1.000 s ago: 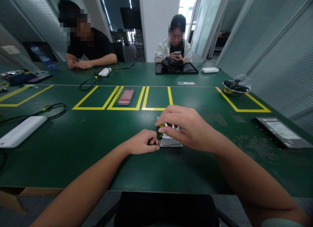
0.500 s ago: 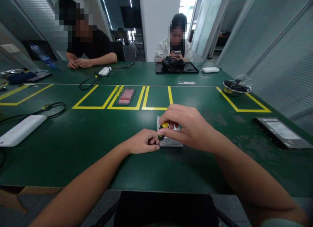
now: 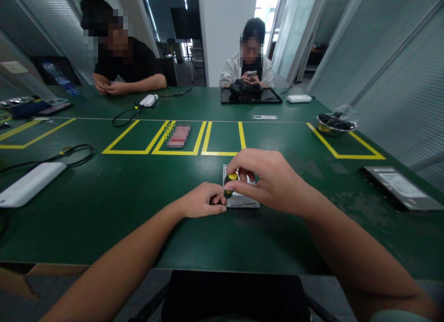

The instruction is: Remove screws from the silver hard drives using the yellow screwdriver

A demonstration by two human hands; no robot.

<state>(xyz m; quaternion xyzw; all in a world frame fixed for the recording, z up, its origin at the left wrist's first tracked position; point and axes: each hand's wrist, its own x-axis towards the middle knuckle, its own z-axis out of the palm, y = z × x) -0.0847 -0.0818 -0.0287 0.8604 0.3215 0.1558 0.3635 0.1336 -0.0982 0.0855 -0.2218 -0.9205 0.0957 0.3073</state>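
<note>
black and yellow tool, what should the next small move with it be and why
Probably a small twist of the tool with the right hand, which pinches it over the near left part of the hard drive, while the left hand is at the drive's left edge, seemingly steadying it. The tip can't be made out.

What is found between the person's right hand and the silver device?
In the head view, the right hand holds a black-and-yellow tool handle over the silver device; the tool's tip cannot be seen.

White wall (image 3: 227,40) behind green table (image 3: 90,215)
</note>
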